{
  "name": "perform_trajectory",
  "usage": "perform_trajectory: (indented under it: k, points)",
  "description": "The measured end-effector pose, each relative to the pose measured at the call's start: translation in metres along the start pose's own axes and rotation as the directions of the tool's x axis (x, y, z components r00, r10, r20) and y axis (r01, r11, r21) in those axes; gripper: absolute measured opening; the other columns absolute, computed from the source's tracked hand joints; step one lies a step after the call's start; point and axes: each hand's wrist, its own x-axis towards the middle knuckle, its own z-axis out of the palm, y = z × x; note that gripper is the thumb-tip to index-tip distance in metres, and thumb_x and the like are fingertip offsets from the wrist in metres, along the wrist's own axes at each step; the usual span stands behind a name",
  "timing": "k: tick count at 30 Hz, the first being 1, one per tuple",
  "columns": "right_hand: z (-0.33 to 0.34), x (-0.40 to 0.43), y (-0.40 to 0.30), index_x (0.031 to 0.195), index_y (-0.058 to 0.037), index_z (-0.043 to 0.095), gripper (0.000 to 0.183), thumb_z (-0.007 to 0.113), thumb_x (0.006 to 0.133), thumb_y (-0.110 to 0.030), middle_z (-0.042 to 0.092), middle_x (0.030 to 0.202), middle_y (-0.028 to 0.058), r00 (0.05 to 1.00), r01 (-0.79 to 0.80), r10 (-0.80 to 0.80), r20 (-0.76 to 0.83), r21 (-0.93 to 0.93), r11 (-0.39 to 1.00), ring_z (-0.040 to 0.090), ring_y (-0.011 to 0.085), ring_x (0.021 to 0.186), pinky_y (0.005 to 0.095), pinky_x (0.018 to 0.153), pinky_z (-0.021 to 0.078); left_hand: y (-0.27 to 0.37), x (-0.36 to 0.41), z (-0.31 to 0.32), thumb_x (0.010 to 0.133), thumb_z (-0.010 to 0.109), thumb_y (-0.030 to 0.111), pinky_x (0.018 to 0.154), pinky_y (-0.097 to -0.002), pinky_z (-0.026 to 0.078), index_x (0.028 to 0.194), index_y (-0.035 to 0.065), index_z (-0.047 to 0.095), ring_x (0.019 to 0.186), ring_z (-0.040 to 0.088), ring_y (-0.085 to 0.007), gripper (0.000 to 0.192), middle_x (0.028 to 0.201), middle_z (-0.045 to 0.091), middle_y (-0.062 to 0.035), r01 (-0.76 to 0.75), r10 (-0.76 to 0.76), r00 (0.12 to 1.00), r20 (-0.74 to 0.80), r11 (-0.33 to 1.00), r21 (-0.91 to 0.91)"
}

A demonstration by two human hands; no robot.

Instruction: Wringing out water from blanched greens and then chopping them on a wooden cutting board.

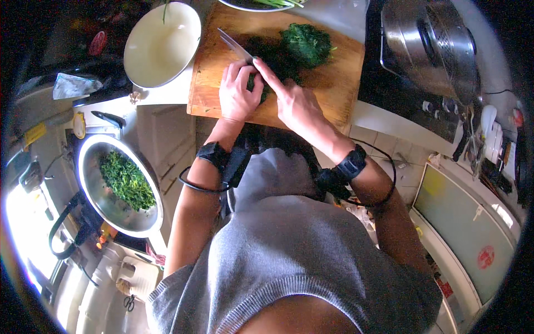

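A wooden cutting board point(208, 79) lies on the counter before me. My left hand point(241, 89) presses down on dark leafy greens near the board's front left part, with the fingers bent. My right hand point(294, 100) grips a kitchen knife, its index finger stretched along the top of the blade point(235, 45). The blade points up and left and lies close beside my left fingertips. The knife's handle is hidden in my right hand. Behind my hands, a bunch of leafy greens point(306, 45) rests on the board, with more dark greens in shadow next to it.
A cream bowl point(164, 46) stands left of the board. Further left, a steel bowl point(156, 208) holds chopped greens point(127, 179). At the top edge is a dish point(250, 7) with green stalks. A steel pot point(411, 46) stands on the stove at right. Cables hang from both wrists.
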Motion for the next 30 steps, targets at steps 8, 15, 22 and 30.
perform_trajectory:
  k: [8, 15, 22, 30]
  points:
    - [-0.013, -0.006, -0.004, 0.149, -0.0250, 0.018, 0.083, 0.051, 0.080, 0.007, 0.060, 0.067, 0.0220, 1.000, 0.029, -0.029, -0.010, 0.095, 0.995, 0.060, 0.0354, 0.051, 0.0464, 0.048, 0.0484, -0.004, -0.007, 0.001, 0.075, 0.066, 0.011, 0.083, -0.0429, 0.044, 0.095, 0.0054, 0.058, 0.093, 0.052, -0.0346, 0.023, 0.101, 0.054, -0.0159, 0.012, -0.009, 1.000, -0.029, 0.995, 0.099]
    - [-0.029, -0.016, -0.011, 0.149, -0.0272, 0.017, 0.086, 0.050, 0.079, 0.008, 0.056, 0.058, 0.0212, 0.971, -0.128, 0.106, 0.215, 0.093, 0.987, 0.059, 0.0363, 0.051, 0.0480, 0.051, 0.0489, -0.006, -0.009, 0.004, 0.075, 0.063, 0.009, 0.083, -0.0425, 0.044, 0.093, 0.0042, 0.057, 0.093, 0.054, -0.0334, 0.020, 0.100, 0.056, -0.0145, 0.067, -0.063, 0.997, -0.053, 0.995, 0.074]
    - [-0.005, 0.000, 0.000, 0.149, -0.0275, 0.017, 0.085, 0.052, 0.079, 0.008, 0.060, 0.073, 0.0237, 0.995, -0.057, 0.052, 0.087, 0.050, 0.997, 0.062, 0.0363, 0.060, 0.0480, 0.054, 0.0507, -0.006, -0.007, 0.002, 0.077, 0.066, 0.011, 0.083, -0.0436, 0.043, 0.096, 0.0047, 0.055, 0.093, 0.052, -0.0350, 0.022, 0.101, 0.054, -0.0170, 0.053, -0.050, 0.998, -0.049, 0.997, 0.058]
    - [-0.017, -0.006, -0.006, 0.149, -0.0238, 0.019, 0.081, 0.051, 0.082, 0.007, 0.061, 0.069, 0.0216, 0.999, 0.004, -0.008, 0.048, 0.090, 0.996, 0.061, 0.0357, 0.054, 0.0457, 0.050, 0.0502, -0.004, -0.011, 0.004, 0.078, 0.061, 0.007, 0.086, -0.0441, 0.040, 0.099, 0.0045, 0.054, 0.094, 0.049, -0.0348, 0.022, 0.102, 0.052, -0.0162, 0.072, -0.066, 0.997, -0.043, 0.987, 0.142]
